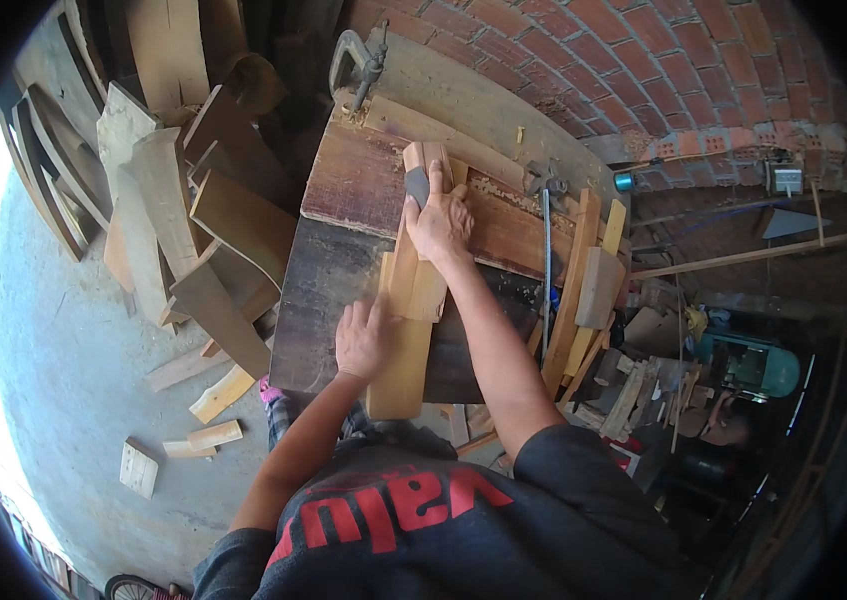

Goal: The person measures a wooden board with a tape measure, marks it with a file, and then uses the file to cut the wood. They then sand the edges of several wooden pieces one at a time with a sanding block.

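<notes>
From where I stand, looking in the head view, the clamp bites the far left corner of the surface, and the work lies to its right and nearer the person. The right hand is partly closed over a wooden block, index finger stretched along the top, thumb by a dark grey patch on its side; what the palm covers I can't tell. The left hand, farther from the clamp than the right, is open and relaxed, holding nothing, its fingertips at the edge of the pale board. A shorter board lies on that one, running up toward the right hand. To my mind, the stacked pieces want steadying first: the left fingers could press down firmly rather than just touch. I'd keep the right wrist straight, the weight even through the palm and the thumb clear of edges. Brushing aside the loose shavings right of the block would help things sit flat.
</notes>
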`<state>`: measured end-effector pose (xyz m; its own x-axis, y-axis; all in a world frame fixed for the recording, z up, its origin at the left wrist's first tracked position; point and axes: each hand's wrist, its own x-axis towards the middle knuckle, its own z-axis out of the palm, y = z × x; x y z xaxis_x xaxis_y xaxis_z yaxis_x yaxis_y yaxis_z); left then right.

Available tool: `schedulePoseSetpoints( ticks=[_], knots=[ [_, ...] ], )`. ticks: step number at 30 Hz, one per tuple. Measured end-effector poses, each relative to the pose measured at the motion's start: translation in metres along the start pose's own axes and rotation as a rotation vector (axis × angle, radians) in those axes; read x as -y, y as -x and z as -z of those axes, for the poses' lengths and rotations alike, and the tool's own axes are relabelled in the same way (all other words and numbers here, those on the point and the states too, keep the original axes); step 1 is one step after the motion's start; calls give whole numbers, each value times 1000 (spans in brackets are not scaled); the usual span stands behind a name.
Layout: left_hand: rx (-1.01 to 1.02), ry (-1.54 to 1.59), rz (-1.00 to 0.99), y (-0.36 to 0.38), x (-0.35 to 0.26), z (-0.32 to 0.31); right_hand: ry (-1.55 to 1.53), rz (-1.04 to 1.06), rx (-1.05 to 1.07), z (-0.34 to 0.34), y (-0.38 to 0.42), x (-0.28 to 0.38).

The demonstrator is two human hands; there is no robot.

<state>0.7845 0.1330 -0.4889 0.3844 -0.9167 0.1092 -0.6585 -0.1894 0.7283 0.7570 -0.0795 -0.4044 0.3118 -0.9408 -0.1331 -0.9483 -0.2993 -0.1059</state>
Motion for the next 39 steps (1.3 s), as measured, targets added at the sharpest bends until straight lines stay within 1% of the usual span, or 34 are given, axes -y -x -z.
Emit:
schedulePoseSetpoints(
  ticks=[1,2,3,4,6,7,10,11,14,17,19,21,24,25,27,30,34,35,36,37,39],
  knots=[
    [-3,-12,14,-2,1,0,2,46,-54,1,-31,2],
    [-5,11,6,-2,0,1,10,59,-43,2,-61,2],
    [-6,34,-6,-1,-1,3,20,68,-34,3,-74,5],
    [-12,34,-5,-1,-3,5,14,70,-30,-1,-68,3],
    [-13,38,-9,3,-4,6,40,87,-65,-1,-49,-7],
    [-20,43,-15,-1,-3,6,-43,56,-40,0,-21,-9],
    [-10,31,3,-1,-5,7,47,22,43,-10,68,-22],
    [-26,36,1,-2,-6,6,70,38,58,-12,81,-24],
    [15,9,8,-1,-3,3,10,-9,86,-4,52,-14],
    [31,1,33,-1,-7,7,-3,79,-64,3,-29,-8],
    [16,4,22,-2,-3,4,-34,79,-41,7,-70,-3],
    [7,11,-6,1,-2,4,-45,78,-62,4,-71,-5],
    [9,36,-7,0,-5,6,-26,78,-65,-1,-4,-15],
    [9,22,13,1,-7,7,-29,62,23,1,25,-19],
    [1,9,28,1,-9,6,0,122,9,-13,70,-33],
    [10,-21,43,1,-6,3,-46,100,81,-3,49,-26],
    [5,-38,53,0,-9,5,-34,154,-76,-2,-61,-14],
    [-11,-26,42,0,-8,4,-90,135,-36,4,-78,-9],
    [-23,-16,25,0,-7,3,-73,125,-22,5,-89,-8],
    [-9,-36,28,0,-7,4,-94,119,-10,5,-79,-8],
    [-46,-18,22,0,-9,3,-83,152,-45,7,-58,-15]
  ],
)
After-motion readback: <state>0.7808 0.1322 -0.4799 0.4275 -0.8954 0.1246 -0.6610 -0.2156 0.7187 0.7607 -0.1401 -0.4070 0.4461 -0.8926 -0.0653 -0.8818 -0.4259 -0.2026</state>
